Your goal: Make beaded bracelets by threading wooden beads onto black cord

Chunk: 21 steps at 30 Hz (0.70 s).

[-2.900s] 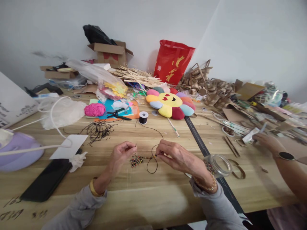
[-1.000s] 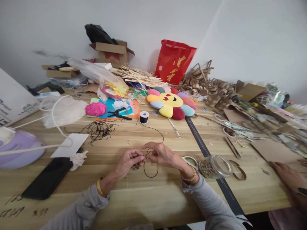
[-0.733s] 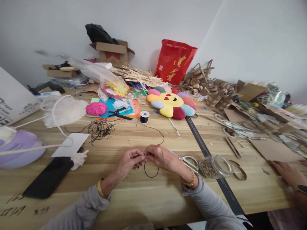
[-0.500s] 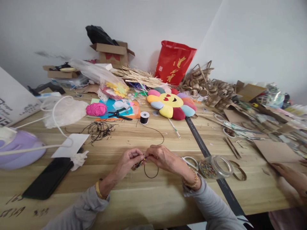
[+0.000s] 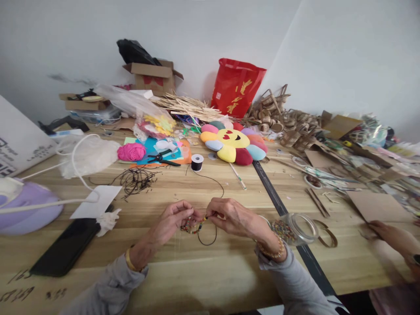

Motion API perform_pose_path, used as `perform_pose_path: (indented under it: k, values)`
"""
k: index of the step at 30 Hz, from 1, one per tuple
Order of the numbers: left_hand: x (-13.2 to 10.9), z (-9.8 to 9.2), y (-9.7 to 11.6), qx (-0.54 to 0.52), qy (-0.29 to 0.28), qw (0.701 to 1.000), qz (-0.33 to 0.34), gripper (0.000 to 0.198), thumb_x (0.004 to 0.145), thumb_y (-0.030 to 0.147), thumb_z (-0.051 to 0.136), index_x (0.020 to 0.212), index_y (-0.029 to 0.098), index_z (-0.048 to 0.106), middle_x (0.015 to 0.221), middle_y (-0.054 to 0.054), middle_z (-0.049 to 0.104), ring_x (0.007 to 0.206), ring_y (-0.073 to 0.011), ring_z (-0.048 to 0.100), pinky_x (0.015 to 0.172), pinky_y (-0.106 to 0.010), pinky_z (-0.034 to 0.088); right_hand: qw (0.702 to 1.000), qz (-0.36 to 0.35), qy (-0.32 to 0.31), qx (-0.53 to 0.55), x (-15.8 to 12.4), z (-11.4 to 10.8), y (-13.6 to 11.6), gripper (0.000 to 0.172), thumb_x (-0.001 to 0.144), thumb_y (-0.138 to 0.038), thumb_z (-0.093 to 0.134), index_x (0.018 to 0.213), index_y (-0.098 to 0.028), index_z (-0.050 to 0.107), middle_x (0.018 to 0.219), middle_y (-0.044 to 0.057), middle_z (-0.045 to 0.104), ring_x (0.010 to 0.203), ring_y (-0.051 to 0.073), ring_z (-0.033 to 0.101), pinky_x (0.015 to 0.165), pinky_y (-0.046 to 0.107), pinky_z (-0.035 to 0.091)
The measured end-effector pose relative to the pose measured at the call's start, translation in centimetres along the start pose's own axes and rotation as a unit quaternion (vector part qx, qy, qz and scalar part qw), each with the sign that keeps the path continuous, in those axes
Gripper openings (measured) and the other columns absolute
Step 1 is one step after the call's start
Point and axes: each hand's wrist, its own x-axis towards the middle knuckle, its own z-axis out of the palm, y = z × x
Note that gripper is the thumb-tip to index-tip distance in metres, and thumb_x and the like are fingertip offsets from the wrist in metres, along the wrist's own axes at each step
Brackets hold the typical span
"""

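Between my two hands hangs a string of multicoloured beads (image 5: 196, 230), low over the table. My left hand (image 5: 175, 221) pinches its left part with thumb and forefinger. The fingertips of my right hand (image 5: 228, 214) are closed on its right end, where a yellow and a dark bead show. From the right hand a thin black cord (image 5: 208, 244) loops down onto the table, and more cord runs back to a spool of black cord (image 5: 197, 162). An open jar of small coloured beads (image 5: 292, 229) lies on its side, right of my right wrist.
A black phone (image 5: 65, 245) and crumpled tissue (image 5: 108, 221) lie on the left, near tangled black cord (image 5: 136, 180). Pliers (image 5: 162, 158), pink yarn (image 5: 131, 152) and a flower cushion (image 5: 233, 140) are farther back. At right, another person's hand (image 5: 392, 238) touches cardboard (image 5: 377, 205).
My hands have moved apart, the right one going rightward. More of the beaded string now shows between them. The other person's hand at the right has shifted slightly.
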Motion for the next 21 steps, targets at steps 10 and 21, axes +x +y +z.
perform_pose_path:
  k: [10, 21]
  values:
    - [0.2, -0.6, 0.4, -0.017, 0.024, 0.999, 0.019, 0.024, 0.063, 0.028, 0.08, 0.069, 0.013, 0.062, 0.076, -0.004, 0.07, 0.071, -0.0155, 0.065, 0.071, -0.028, 0.05, 0.999, -0.009, 0.017, 0.048, -0.5, -1.6, -0.4, 0.011, 0.083, -0.006, 0.051, 0.082, -0.016, 0.057, 0.073, -0.001, 0.055, 0.061, 0.008, 0.046, 0.057, 0.019, 0.036]
    - [0.0, -0.1, -0.4, 0.144, -0.014, 0.988, 0.046, 0.03, 0.068, 0.039, 0.076, 0.068, 0.014, 0.06, 0.056, 0.0, 0.063, 0.05, -0.0109, 0.054, 0.053, -0.024, 0.041, 0.996, -0.07, -0.048, 0.028, 0.7, 0.9, 0.3, 0.011, 0.089, -0.012, 0.052, 0.091, -0.019, 0.062, 0.086, 0.002, 0.061, 0.075, 0.011, 0.058, 0.07, 0.021, 0.043]
